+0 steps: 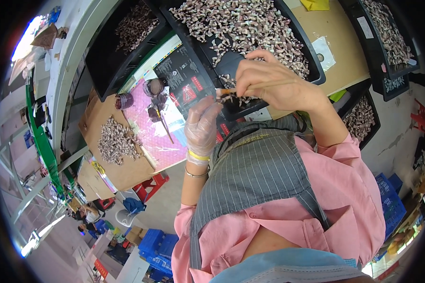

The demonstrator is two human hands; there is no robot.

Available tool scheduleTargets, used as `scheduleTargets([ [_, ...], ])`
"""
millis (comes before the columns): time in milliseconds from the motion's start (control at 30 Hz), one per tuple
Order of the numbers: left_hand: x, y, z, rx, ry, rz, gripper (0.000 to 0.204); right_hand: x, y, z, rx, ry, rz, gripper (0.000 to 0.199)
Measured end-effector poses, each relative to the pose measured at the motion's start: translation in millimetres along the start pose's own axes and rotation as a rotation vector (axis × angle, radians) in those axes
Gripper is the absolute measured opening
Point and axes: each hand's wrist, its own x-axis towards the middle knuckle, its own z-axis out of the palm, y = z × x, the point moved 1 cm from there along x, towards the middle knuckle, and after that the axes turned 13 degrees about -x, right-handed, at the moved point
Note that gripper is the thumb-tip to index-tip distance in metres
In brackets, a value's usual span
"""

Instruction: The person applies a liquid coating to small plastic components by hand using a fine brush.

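Note:
My right hand point(264, 78), bare, is closed round a thin paintbrush point(274, 85) with a pale wooden handle. The brush tip meets a small pale piece point(218, 93) at the fingertips of my left hand point(203, 125). That hand wears a clear plastic glove with a yellow band at the wrist, and its fingers are pinched together on the piece. Both hands are over the near left corner of a black tray point(316, 63), which holds a heap of small white and dark brownish pieces point(250, 23). The exact shape of the held piece is too small to tell.
Left of the hands, open paint jars point(153, 87) and another brush point(165, 125) lie on a pink sheet point(144, 118). More small pieces point(115, 141) are spread on cardboard. Other black trays stand at the far left point(104, 61) and right point(370, 54). A red stool point(151, 187) is below.

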Motion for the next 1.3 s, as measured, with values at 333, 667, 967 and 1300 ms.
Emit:
scheduleTargets([
  [333,20,-34,-13,0.022,-0.079,0.019,0.030,-4,9,3,-0.153,0.114,0.210,0.007],
  [667,141,-198,-88,0.378,0.107,-0.126,0.025,-83,22,-11,0.160,0.541,0.558,0.016],
  [967,150,-200,89,0.160,-0.240,-0.419,0.041,-88,26,-15,0.287,0.744,0.596,0.014],
  [1300,136,-201,107,0.233,-0.469,-0.511,0.039,-82,38,-18,0.182,0.695,0.756,0.014],
])
